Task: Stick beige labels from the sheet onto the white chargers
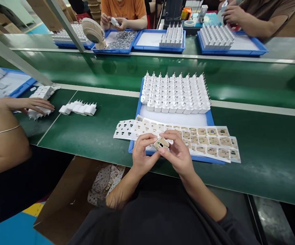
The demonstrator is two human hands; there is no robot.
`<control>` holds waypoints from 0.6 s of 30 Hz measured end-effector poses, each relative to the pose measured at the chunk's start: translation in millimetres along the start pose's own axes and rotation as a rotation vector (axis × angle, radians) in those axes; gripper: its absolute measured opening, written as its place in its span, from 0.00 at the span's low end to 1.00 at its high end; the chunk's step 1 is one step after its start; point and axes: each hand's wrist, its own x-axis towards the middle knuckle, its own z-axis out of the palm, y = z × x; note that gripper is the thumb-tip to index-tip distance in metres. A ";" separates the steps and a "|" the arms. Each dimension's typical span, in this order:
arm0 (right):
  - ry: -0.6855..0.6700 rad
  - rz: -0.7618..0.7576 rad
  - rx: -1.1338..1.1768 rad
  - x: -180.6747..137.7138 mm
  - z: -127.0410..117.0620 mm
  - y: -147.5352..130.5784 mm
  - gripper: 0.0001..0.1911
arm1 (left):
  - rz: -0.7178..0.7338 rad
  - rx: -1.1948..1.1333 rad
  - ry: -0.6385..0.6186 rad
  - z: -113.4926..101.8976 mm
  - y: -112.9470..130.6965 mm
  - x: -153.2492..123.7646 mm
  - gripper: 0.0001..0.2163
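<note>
Both of my hands meet over the front of a blue tray [138, 108]. Between their fingertips is a small white plug charger [161, 143], its tan-stickered face with a dark rectangle turned up toward me. My left hand [144, 153] pinches it from the left, and my right hand [179, 153] grips its right side with thumb and fingers. Under and beside the hands, sheets of tan stickers [214, 140] lie across the tray, overhanging both sides. Behind them, rows of white plug chargers [175, 93] stand in the tray with pins upward.
A co-worker's hand [41, 106] rests on white chargers at left; a short row of chargers [79, 107] lies between us. Below the bench edge is a cardboard box [63, 190] with used sheets. Across the green belt, people handle parts beside blue trays [147, 37] and a fan [93, 30].
</note>
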 end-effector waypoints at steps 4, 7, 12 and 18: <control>0.034 -0.012 0.055 1.6 -2.0 3.0 0.15 | 0.035 0.051 0.008 0.5 1.7 2.3 0.22; 0.084 -0.014 -0.007 1.1 2.1 1.8 0.13 | 0.078 0.090 0.015 2.6 4.9 5.0 0.20; 0.138 -0.046 0.016 0.5 12.0 -1.7 0.13 | 0.175 0.179 0.027 5.4 8.5 5.1 0.18; 0.181 -0.044 0.110 2.3 15.0 2.0 0.08 | 0.224 0.206 0.026 4.8 8.9 3.4 0.19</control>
